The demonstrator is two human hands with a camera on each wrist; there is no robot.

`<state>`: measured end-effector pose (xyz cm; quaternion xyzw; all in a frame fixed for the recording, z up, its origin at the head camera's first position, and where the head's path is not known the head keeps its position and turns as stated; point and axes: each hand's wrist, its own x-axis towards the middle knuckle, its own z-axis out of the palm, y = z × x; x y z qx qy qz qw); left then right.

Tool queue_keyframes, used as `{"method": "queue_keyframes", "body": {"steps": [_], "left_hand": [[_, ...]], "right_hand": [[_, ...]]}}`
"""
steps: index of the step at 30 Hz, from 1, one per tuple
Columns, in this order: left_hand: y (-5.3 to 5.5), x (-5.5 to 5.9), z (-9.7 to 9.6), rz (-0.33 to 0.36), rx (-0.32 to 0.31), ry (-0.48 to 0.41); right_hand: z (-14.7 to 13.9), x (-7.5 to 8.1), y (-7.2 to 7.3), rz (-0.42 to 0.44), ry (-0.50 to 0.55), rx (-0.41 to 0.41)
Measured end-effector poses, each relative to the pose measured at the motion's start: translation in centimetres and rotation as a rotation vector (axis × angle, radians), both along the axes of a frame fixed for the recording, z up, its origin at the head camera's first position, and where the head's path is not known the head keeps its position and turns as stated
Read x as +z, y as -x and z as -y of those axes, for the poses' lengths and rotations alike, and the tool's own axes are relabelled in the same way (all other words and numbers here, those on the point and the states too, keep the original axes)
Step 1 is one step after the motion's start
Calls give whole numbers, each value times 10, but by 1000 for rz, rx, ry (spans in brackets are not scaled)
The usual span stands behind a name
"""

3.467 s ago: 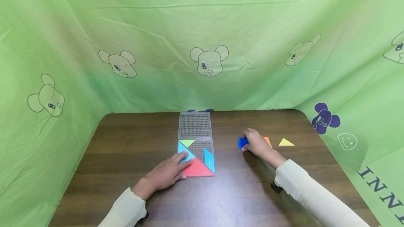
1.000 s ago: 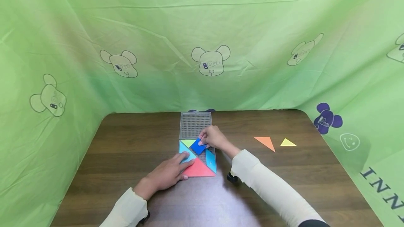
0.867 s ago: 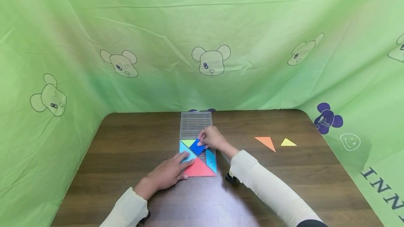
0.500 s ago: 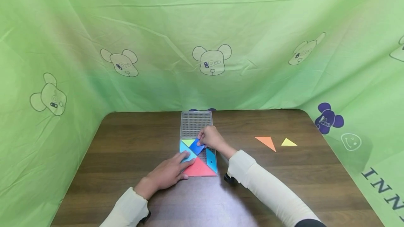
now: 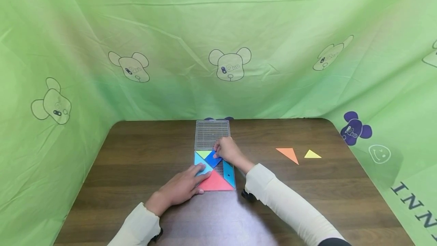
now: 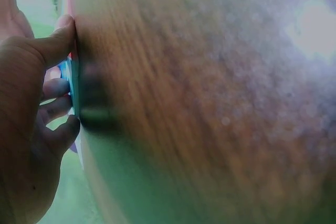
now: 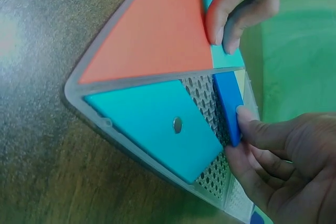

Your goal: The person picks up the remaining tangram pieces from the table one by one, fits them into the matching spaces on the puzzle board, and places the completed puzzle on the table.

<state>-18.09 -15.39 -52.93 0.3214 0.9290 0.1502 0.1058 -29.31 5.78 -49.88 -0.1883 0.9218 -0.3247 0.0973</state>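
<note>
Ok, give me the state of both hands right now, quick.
Left hand: open, resting on the light-blue triangular plastic-looking piece.
Right hand: closed, pinching the dark-blue square plastic-looking piece.

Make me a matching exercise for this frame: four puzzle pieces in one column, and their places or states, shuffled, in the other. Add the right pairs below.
Column one
1. Dark blue piece
2. Orange triangle
3. Red triangle
4. Parallelogram

Column two
A. Lies along the edge of the case nearest the person
B. On the table, farthest to the right
C. Shows a small round spot
D. Pinched by the right hand's fingers
E. On the table, between the case and the yellow triangle

Right pairs: 1-D, 2-E, 3-A, 4-C; B is spare.
</note>
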Motion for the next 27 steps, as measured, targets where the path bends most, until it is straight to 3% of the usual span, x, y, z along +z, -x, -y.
{"method": "queue_keyframes", "body": {"steps": [8,27], "left_hand": [[1,0,0,-18,-8,4],[1,0,0,0,3,4]], "right_hand": [[0,-2,-2,6,-2,-51],[1,-4,0,4,-32,-63]]}}
